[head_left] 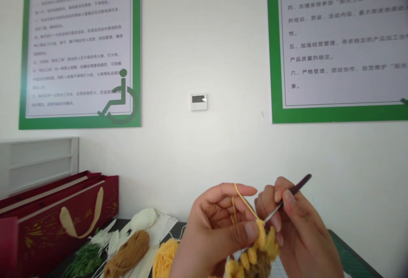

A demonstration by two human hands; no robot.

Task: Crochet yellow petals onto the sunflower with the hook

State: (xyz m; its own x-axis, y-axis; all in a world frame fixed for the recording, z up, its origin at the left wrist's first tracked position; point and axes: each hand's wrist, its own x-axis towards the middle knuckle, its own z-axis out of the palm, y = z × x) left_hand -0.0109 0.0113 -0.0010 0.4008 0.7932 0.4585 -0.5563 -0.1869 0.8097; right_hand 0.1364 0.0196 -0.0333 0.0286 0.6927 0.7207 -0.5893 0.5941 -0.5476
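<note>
Right now the left hand pinches a yellow and brown crocheted wool piece between thumb and fingers, a yellow yarn strand looped over its forefinger. Touching it, the right hand grips a slim dark-handled metal crochet hook. Left lie an ochre yarn skein and a red gift box.

Your table shows only along the bottom of the view, a dark top with a green gridded mat at its right edge. On its left end stands a dark red gift box with a pale carry handle. Just right of the box lie loose yarn bundles: a green skein, a brown skein, a cream-white skein behind them, and a yellow ball nearest you.
</note>
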